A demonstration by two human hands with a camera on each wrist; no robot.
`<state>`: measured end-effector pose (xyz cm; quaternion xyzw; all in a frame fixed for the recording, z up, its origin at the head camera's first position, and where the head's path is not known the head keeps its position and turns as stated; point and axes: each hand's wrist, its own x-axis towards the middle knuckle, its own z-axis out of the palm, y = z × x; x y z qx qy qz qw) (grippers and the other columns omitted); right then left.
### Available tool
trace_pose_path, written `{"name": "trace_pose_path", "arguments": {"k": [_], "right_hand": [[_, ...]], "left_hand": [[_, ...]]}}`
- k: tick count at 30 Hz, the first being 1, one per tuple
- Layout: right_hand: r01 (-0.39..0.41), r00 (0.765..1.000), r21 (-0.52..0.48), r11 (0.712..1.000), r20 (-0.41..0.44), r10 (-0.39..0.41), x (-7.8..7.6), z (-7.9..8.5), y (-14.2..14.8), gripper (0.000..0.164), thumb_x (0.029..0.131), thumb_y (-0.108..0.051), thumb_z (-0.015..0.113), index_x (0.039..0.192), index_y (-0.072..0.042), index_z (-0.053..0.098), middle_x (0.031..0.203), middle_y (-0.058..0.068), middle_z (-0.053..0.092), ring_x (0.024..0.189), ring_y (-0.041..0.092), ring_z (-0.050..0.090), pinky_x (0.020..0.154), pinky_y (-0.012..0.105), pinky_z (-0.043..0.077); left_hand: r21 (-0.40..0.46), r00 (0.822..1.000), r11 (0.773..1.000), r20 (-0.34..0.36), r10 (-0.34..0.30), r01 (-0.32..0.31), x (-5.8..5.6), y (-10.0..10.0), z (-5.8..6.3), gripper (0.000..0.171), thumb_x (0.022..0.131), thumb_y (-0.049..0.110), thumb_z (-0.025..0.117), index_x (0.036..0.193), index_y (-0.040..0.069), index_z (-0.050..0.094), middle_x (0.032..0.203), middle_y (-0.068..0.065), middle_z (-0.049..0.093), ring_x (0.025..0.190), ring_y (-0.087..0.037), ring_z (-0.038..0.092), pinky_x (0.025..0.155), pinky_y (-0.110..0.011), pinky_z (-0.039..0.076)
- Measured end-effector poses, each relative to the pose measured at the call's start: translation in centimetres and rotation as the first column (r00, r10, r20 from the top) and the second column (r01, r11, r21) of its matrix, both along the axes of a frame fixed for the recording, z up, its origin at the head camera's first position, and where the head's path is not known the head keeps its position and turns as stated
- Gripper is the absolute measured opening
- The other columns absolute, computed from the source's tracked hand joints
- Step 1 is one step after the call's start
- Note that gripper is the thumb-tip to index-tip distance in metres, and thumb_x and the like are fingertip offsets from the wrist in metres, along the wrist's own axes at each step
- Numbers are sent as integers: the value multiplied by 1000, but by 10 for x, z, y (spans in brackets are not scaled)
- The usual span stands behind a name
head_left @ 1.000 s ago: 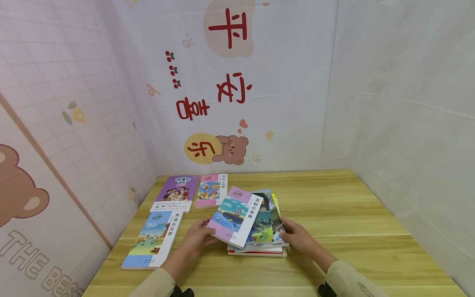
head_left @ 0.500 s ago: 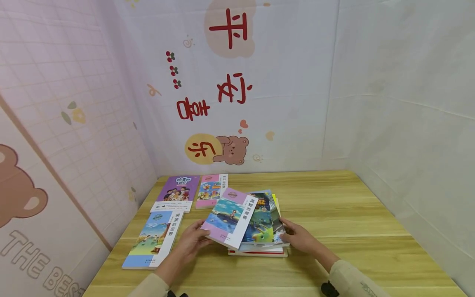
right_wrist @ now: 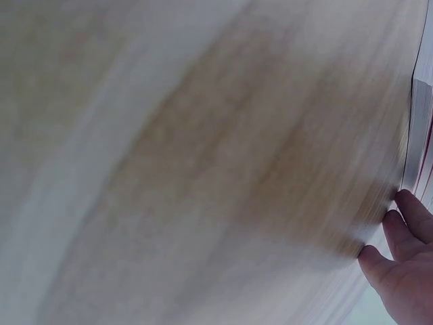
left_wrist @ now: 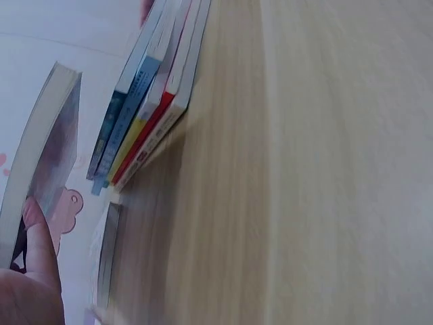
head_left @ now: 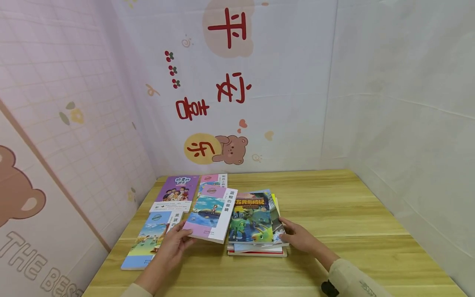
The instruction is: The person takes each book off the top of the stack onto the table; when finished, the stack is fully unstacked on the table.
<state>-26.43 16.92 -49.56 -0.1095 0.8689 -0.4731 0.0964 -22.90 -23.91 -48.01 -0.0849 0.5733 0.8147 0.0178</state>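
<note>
My left hand (head_left: 174, 245) grips the lower left corner of a pink and white paperback book (head_left: 205, 212), which is tilted and raised off the table. In the left wrist view, a finger lies under this book (left_wrist: 34, 156), its page edges facing the camera. To its right is an uneven stack of books, topped by a dinosaur-covered book (head_left: 250, 225). Red, yellow and blue spines show in the stack (left_wrist: 145, 101). My right hand (head_left: 300, 237) rests against the stack's right side; in the right wrist view its fingertips (right_wrist: 372, 254) touch the book edges.
A purple book (head_left: 178, 192) and a blue book (head_left: 144, 243) lie flat at the left of the wooden table (head_left: 334, 214). Another pink book (head_left: 213, 179) lies behind, partly covered by the held one. Printed cloth walls (head_left: 289, 103) stand at the back and sides.
My left hand has carried the pink and white book leftward off the stack, uncovering the dinosaur-covered book. It now overlaps the pink and blue books in view. My right hand stays at the stack.
</note>
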Motion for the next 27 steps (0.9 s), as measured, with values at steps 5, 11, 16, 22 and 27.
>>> {"name": "trace_pose_path", "arguments": {"k": [5,11,16,22,27], "right_hand": [[-1,1000,2,1000,1,1,-1,-1,0,65,94,-17,68,151,-2,39,136,29,54,127,42,51,104,59,39],[-10,1000,-2,1000,7,10,-1,-2,2,66,95,-17,67,152,-2,38,138,30,52,129,43,48,105,59,38],[-28,1000,-15,999,8,29,0,0,2,66,96,-15,65,152,0,35,138,31,51,128,43,49,104,59,39],[-13,1000,-15,1000,19,14,1,2,0,65,95,-14,66,152,-1,37,138,30,52,128,42,50,105,59,38],[-1,1000,-15,1000,25,1,1,2,-1,66,94,-14,67,152,-2,37,138,29,52,129,42,48,106,59,37]], "left_hand": [[-13,998,999,33,53,-52,8,-15,-2,70,99,-5,49,155,-7,8,106,-10,61,77,-12,63,81,-34,58],[-37,998,998,51,45,-44,18,-24,-9,73,100,-4,49,155,-7,1,138,-24,38,86,-12,64,85,-38,57],[-65,993,996,99,63,-57,27,-26,-17,72,100,-2,49,154,-10,2,123,-21,51,90,-16,63,88,-42,56],[-56,990,996,121,71,-64,32,-26,-24,67,99,-3,50,152,-15,10,110,-15,61,90,-20,65,87,-43,56],[-97,991,994,120,65,-54,28,-25,-27,72,98,-3,53,151,-16,5,118,-24,53,91,-21,63,88,-43,56]]}}
